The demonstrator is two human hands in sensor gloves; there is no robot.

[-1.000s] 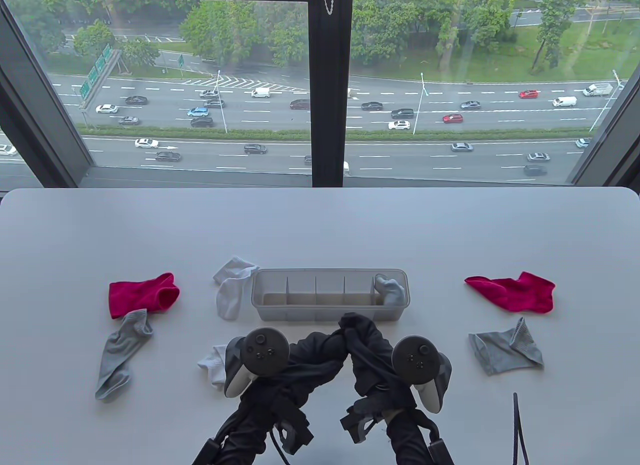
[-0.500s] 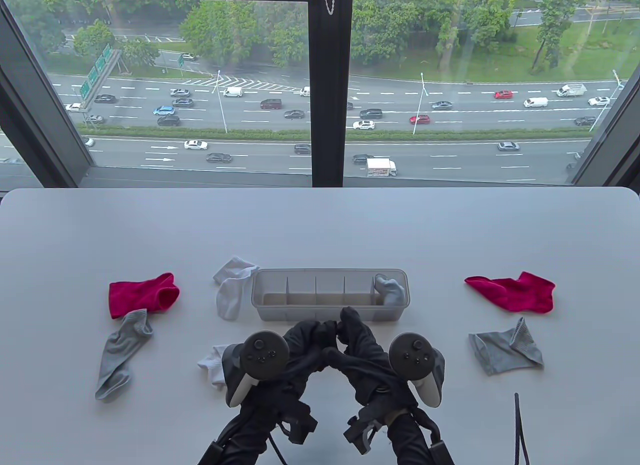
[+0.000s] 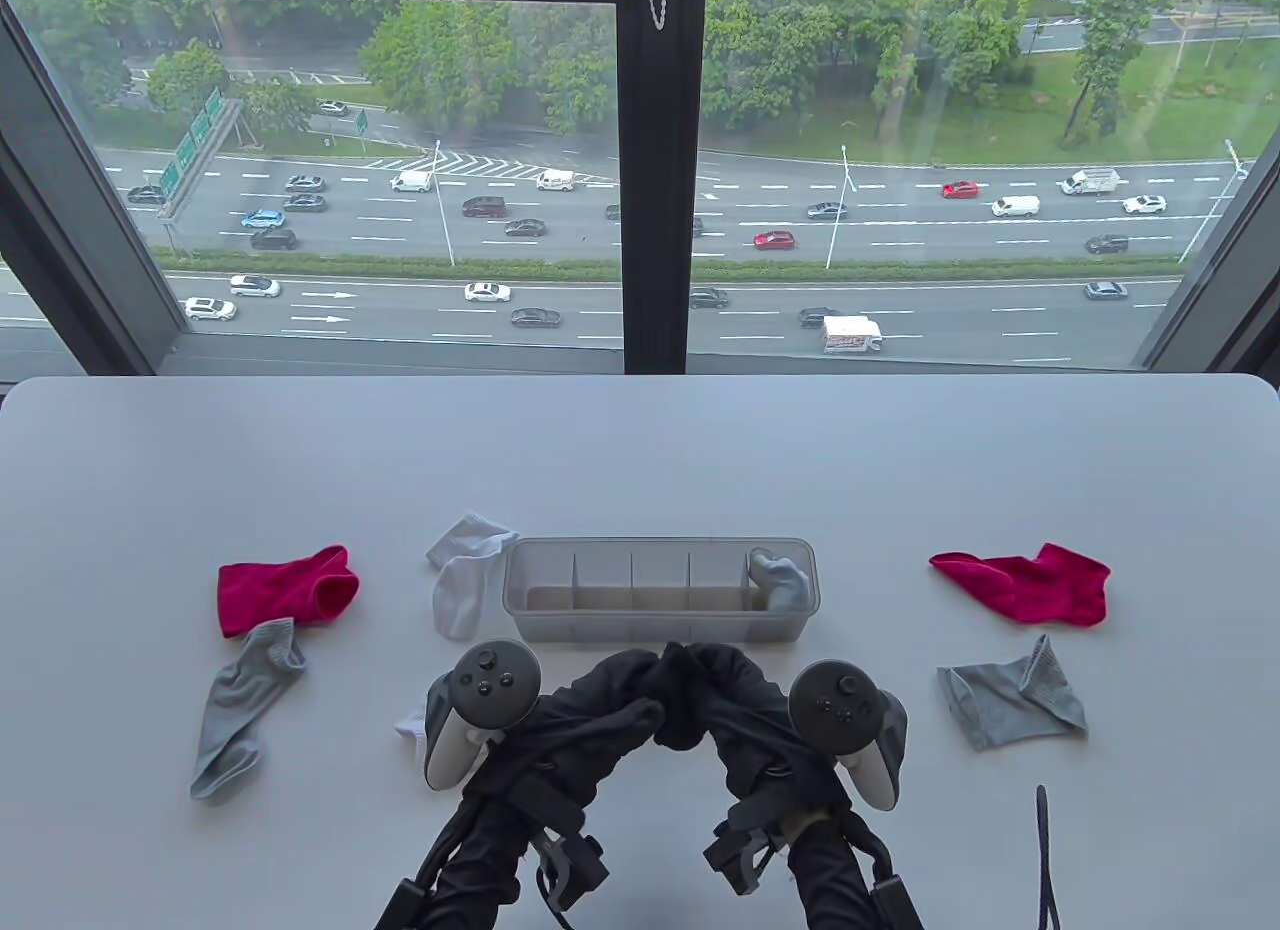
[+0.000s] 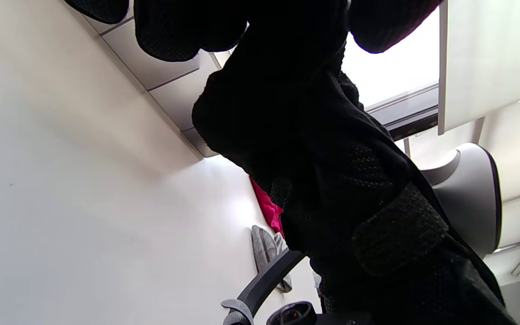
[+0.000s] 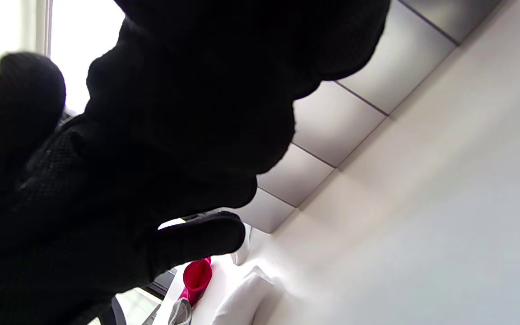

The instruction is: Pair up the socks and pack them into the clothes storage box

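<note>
Both gloved hands meet just in front of the clear divided storage box (image 3: 650, 625). My left hand (image 3: 612, 688) and right hand (image 3: 735, 692) grip a bunched black sock pair (image 3: 682, 722) between them, close above the table. A grey sock pair (image 3: 780, 580) sits in the box's rightmost compartment; the other compartments show nothing. Loose socks lie around: red (image 3: 285, 588) and grey (image 3: 238, 712) at left, white (image 3: 462, 580) beside the box, another white one (image 3: 410, 727) partly under my left wrist, red (image 3: 1030, 585) and grey (image 3: 1010, 705) at right. Both wrist views are mostly filled by black glove and sock.
The white table (image 3: 640, 450) runs back to a large window. A dark cable (image 3: 1042, 850) lies at the front right edge. The box wall (image 5: 364, 104) is close behind my fingers in the right wrist view, with a red sock (image 5: 197, 275) beyond.
The black bundle has dropped from in front of the box's near wall to lower between my hands. My left wrist swung out to the left; the right hand barely shifted.
</note>
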